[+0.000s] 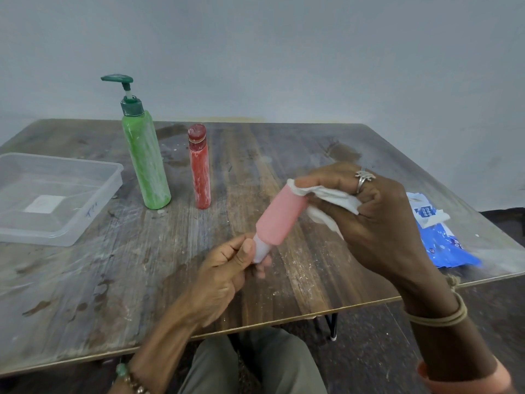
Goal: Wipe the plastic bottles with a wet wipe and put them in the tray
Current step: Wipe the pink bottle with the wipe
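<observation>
Pink plastic bottle [281,216] is held tilted above the middle of the wooden table [85,280], its white cap [260,248] pointing down toward the person and its base raised away to the right. The left hand [224,277] pinches the cap between thumb and curled fingers. The right hand [366,214] grasps a crumpled white wet wipe [332,199] and presses it round the bottle's upper end, with the forefinger laid over the top of the wipe. A silver ring [363,177] sits on one of that hand's fingers.

At the left edge of the table lies the clear plastic tray [105,200], well apart from the held bottle, with a white label showing through its bottom. Just beside the tray's right wall stands a green pump bottle [146,166], upright, streaked with white smears, its dark green nozzle pointing left. To its right, near but not touching, stands a slimmer red bottle [199,169] with a red cap, also upright and smeared. Both stand farther from the person than the held bottle, between it and the tray's far corner.

Behind the right hand, near the table's right edge, a blue and white pack of wipes [443,243] lies flat, partly hidden by the wrist. The tabletop is worn and marked with pale streaks. A plain grey wall [284,52] rises behind the table.
</observation>
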`<act>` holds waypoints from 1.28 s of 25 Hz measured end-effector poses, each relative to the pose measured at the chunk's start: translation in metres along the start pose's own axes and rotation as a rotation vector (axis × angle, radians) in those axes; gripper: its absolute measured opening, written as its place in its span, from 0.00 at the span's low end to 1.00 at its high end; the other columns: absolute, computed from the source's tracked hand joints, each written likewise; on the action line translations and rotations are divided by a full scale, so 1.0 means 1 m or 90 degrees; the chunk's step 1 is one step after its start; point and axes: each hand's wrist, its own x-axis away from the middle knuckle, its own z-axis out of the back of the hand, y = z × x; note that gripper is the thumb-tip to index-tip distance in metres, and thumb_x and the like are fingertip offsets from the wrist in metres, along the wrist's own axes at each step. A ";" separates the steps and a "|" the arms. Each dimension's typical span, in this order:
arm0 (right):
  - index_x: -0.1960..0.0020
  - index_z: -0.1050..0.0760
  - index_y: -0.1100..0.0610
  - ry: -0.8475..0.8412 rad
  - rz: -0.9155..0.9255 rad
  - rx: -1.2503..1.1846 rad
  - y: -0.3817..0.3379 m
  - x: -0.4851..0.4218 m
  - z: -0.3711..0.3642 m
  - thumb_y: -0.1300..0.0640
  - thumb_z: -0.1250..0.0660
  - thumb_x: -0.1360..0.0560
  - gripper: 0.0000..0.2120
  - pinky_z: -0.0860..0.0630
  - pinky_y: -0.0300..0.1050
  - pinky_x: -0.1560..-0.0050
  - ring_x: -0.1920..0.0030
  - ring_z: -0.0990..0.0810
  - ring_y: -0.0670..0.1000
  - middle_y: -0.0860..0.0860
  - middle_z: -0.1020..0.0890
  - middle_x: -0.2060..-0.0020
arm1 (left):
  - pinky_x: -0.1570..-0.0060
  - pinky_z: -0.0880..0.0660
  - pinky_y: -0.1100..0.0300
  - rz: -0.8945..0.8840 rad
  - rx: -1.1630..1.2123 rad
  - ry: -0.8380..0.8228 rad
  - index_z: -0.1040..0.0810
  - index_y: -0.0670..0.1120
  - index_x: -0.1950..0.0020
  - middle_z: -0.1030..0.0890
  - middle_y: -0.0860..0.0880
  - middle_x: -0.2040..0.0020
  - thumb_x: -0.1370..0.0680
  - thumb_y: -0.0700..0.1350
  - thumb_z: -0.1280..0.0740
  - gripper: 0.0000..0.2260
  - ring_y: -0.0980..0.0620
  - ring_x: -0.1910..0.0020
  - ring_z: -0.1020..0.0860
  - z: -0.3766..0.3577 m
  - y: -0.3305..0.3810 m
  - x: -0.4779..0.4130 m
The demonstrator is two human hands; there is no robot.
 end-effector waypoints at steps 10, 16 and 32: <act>0.44 0.17 0.50 0.145 -0.306 -0.106 -0.015 0.015 -0.014 0.59 0.30 0.24 0.10 0.27 0.27 0.60 0.57 0.18 0.37 0.42 0.14 0.55 | 0.46 0.26 0.67 -0.629 -0.755 0.372 0.18 0.43 0.44 0.18 0.46 0.49 0.28 0.46 0.24 0.15 0.51 0.51 0.21 -0.005 0.004 0.003; 0.42 0.18 0.48 0.112 -0.320 -0.127 -0.017 0.018 -0.014 0.59 0.31 0.23 0.12 0.25 0.30 0.58 0.54 0.18 0.40 0.42 0.15 0.54 | 0.43 0.34 0.68 -0.764 -0.943 0.387 0.23 0.44 0.38 0.17 0.40 0.53 0.28 0.32 0.24 0.21 0.43 0.59 0.22 -0.001 0.021 0.008; 0.40 0.20 0.55 0.346 -0.211 -0.147 -0.025 0.019 -0.044 0.65 0.30 0.25 0.15 0.23 0.38 0.42 0.42 0.19 0.43 0.44 0.17 0.45 | 0.55 0.19 0.62 -0.197 -0.197 0.329 0.14 0.52 0.51 0.13 0.50 0.53 0.35 0.46 0.23 0.13 0.51 0.55 0.16 -0.055 0.023 0.024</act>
